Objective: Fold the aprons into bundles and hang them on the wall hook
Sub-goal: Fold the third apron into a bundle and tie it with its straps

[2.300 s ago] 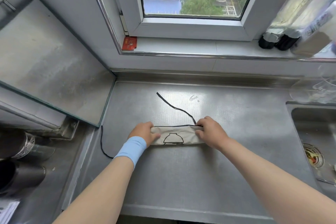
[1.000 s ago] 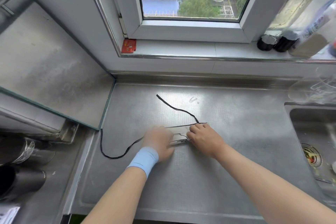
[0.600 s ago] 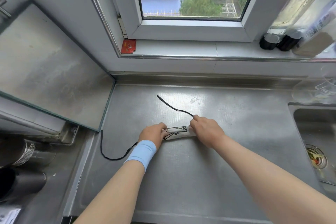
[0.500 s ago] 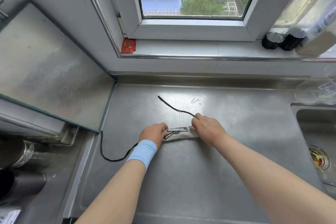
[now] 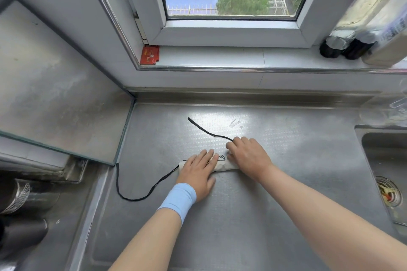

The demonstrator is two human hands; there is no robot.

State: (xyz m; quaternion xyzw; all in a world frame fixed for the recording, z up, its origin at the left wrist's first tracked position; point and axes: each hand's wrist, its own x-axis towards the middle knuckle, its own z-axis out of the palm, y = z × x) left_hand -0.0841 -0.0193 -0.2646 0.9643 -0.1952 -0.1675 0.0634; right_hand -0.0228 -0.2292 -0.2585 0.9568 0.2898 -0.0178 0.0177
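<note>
Nearest, 2 bare forearms reach in over the steel counter (image 5: 242, 215), the left one with a blue wristband (image 5: 179, 199). The left hand (image 5: 197, 171) is laid flat, fingers spread narrow, pressing the left half of the rolled apron (image 5: 222, 164). The right hand (image 5: 248, 156) is curled on the roll's right end; whether cloth is pinched can't be told. The roll's long axis runs left-right, directly under both hands, approx. equally near each.

1 black tie (image 5: 141, 196) trails left & near in a loop; the other tie (image 5: 207, 131) runs far-left from the right hand's fingers. Judged next: ties wound round the bundle. Nothing blocks this. The sink (image 5: 374, 160) sits well apart at right, bottles (image 5: 343, 45) far on the sill (image 5: 220, 57). No wall hook is in view.
</note>
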